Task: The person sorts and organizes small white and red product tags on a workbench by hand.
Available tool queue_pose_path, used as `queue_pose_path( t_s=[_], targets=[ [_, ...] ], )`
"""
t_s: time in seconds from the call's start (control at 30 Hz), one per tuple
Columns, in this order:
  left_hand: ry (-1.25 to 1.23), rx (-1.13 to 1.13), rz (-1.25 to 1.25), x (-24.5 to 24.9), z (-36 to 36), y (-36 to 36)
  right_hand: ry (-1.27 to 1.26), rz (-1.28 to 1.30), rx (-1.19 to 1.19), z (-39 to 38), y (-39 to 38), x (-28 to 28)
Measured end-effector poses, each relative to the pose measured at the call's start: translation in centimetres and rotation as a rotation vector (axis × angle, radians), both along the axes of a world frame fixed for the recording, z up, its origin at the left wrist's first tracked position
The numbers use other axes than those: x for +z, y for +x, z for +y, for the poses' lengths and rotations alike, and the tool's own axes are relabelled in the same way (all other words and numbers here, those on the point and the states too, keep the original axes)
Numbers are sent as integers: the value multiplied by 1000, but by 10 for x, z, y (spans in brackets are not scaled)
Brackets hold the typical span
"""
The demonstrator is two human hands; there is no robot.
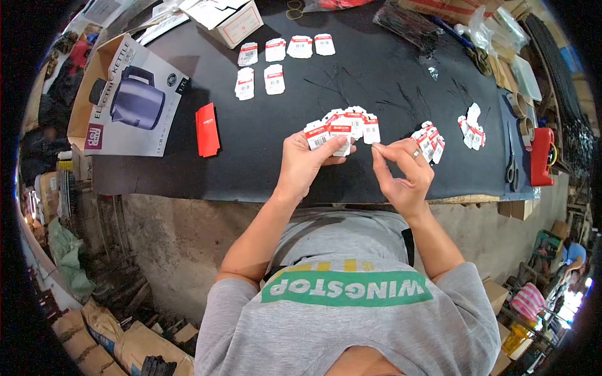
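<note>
My left hand (305, 163) holds a fanned bunch of red-and-white hang tags (345, 125) above the black table top (263, 169). My right hand (401, 169) is just to the right of the fan, thumb and forefinger pinched together close to the last tag; whether they hold a thin string is too small to tell. A ring shows on that hand. A small pile of the same tags (429, 143) lies right behind my right hand.
More tags lie in small stacks at the back (285, 50) and at the right (471, 128). An electric kettle box (135, 100), a red packet (207, 130), a bundle of black strings (407, 25), scissors (512, 164) and a red tape dispenser (542, 156) sit around.
</note>
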State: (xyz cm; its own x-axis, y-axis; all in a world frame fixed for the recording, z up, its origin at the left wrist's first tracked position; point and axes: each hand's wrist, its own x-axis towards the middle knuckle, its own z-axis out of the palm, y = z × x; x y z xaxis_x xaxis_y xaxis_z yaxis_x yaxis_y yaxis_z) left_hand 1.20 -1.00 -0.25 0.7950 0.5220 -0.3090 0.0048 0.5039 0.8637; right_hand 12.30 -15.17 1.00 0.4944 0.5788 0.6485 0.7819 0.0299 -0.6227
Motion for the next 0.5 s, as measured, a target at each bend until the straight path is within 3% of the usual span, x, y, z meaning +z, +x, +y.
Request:
queue_pose_path(
  t_s=[0.5],
  targets=[
    [-24, 18, 58, -4, 5, -1, -47, -23, 98, -9, -8, -2]
  ],
)
